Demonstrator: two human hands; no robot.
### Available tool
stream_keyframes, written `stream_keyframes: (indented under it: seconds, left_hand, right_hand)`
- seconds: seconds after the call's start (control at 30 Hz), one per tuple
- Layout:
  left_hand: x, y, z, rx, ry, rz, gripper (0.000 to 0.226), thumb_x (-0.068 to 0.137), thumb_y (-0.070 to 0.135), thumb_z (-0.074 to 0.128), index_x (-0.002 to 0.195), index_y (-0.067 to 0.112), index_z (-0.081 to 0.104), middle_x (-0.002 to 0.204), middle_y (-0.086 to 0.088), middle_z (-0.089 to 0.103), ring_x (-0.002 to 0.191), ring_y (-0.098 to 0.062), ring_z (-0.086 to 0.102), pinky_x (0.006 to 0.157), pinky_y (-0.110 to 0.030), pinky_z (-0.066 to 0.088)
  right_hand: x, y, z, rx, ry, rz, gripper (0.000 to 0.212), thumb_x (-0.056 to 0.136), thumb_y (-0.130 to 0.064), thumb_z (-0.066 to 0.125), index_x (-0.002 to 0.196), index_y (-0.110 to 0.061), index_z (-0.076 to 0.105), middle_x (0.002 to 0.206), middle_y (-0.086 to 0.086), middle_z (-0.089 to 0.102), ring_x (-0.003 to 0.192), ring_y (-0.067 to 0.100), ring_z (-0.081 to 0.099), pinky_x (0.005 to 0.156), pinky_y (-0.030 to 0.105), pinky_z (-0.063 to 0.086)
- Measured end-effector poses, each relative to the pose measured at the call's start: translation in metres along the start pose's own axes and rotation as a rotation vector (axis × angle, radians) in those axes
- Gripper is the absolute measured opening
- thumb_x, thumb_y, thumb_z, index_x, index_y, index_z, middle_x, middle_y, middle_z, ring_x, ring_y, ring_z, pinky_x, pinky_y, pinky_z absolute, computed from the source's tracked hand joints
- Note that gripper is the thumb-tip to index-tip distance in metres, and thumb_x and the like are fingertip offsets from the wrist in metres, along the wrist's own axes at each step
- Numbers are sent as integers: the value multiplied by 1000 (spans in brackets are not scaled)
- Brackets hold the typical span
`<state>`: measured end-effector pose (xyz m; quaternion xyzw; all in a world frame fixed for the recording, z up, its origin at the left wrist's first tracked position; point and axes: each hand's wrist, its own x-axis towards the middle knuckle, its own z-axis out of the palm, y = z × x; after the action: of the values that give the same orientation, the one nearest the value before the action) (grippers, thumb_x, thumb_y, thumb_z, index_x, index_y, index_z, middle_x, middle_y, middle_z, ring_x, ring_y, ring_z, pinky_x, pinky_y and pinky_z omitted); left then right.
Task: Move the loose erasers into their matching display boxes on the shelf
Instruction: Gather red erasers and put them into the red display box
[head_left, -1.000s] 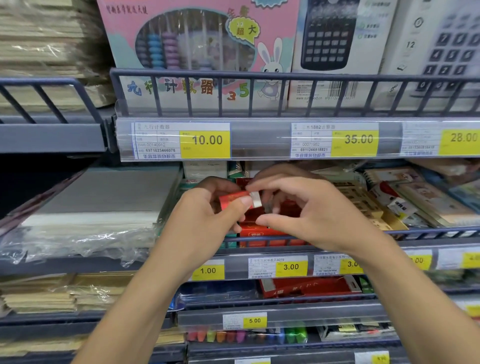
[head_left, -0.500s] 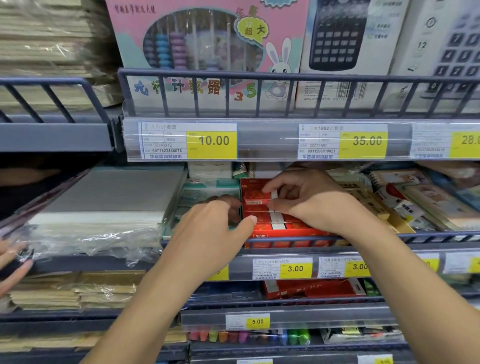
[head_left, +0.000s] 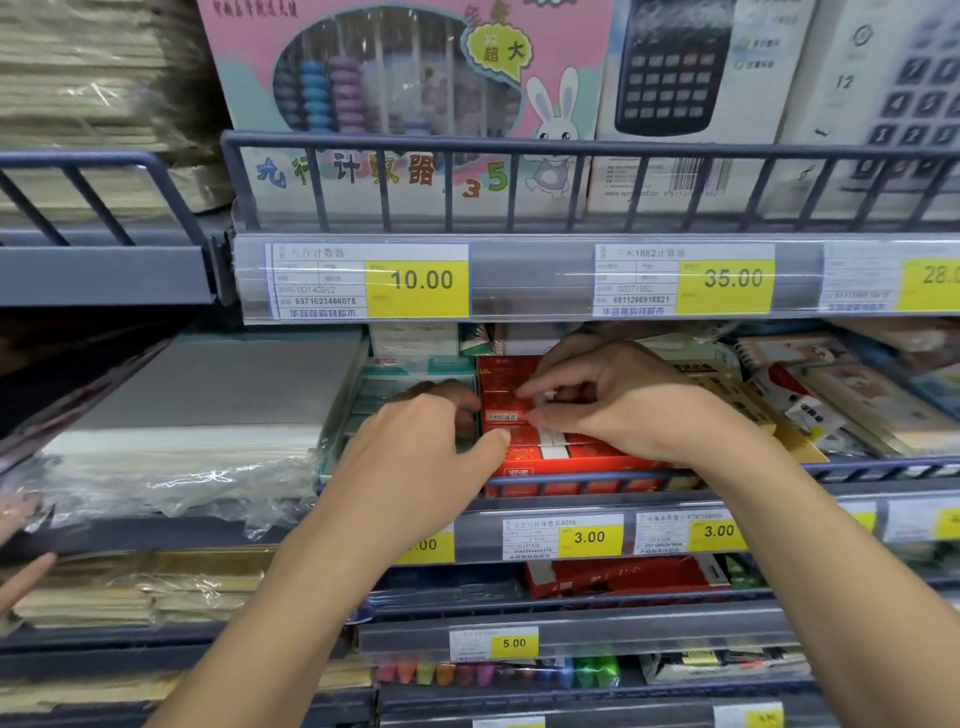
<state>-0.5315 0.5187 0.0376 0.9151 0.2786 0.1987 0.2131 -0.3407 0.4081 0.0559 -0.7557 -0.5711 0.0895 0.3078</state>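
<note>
Shelf: red eraser crosswise (right hand pinching).

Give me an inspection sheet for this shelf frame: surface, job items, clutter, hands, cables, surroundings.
Surface: grey metal shelf with wire front rail, yellow price tags below.
Job's things: red cardboard eraser display box holding red-sleeved erasers; teal cardboard display box beside it on the left.
Clutter: plastic-wrapped stack of grey sheets on the left; assorted notebooks on the right.
Hands: right hand over the red box, fingers pinching a small eraser; left hand at the teal box edge, its fingers hidden.
Cables: nothing seen.
Surroundings: pink abacus box and calculator boxes above; another person's fingers at far left.
</note>
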Motion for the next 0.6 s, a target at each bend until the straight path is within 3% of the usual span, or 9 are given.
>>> stream_keyframes:
  seconds: [0.07,0.13,0.23,0.3,0.37,0.5,0.6]
  left_hand:
    - [7,2,-1,38,-3,32,35,94,57,59,124,39,59,100,10,70,96,-16,64,81,-36,56]
    - [17,5,-2,83,-36,88,51,95,56,61,142,39,50,131,8,59,123,-18,53,99,-33,48]
    - [36,13,-3,180,-123,166,60,96,50,64,151,36,44,152,9,45,138,-18,36,106,-28,33]
    - [46,16,-4,217,-176,172,58,98,47,63,151,35,45,155,8,43,141,-19,34,109,-27,30]
    - [53,15,-3,244,-198,179,51,99,46,62,148,36,50,155,8,43,140,-21,34,109,-26,29]
    - [57,11,0,255,-196,184,46,98,46,62,142,37,55,153,8,44,138,-21,36,107,-24,29]
    - [59,12,1,257,-188,176,47,95,45,64,141,38,56,152,7,46,138,-22,37,110,-27,31]
  right_hand:
    - [-6,5,-11,-14,67,47,25,85,-45,74,109,-47,72,100,-13,65,80,2,62,73,17,50]
    - [-10,11,-21,-71,129,123,23,87,-45,72,107,-54,67,93,-17,64,68,1,62,57,10,46]
    - [-10,19,-23,-162,97,160,24,90,-37,71,107,-53,66,94,-18,64,76,0,62,60,6,42]
    - [-7,21,-19,-215,59,160,24,91,-35,70,111,-49,67,109,-15,63,91,6,60,77,14,43]
    - [-3,22,-17,-213,50,172,23,93,-32,69,108,-50,67,115,-13,61,95,7,58,83,20,44]
    - [1,22,-15,-167,59,195,23,93,-31,69,105,-52,69,118,-15,60,92,6,61,76,17,49]
    - [-4,23,-16,-78,102,178,21,91,-34,71,105,-49,71,109,-16,63,85,4,65,60,3,44]
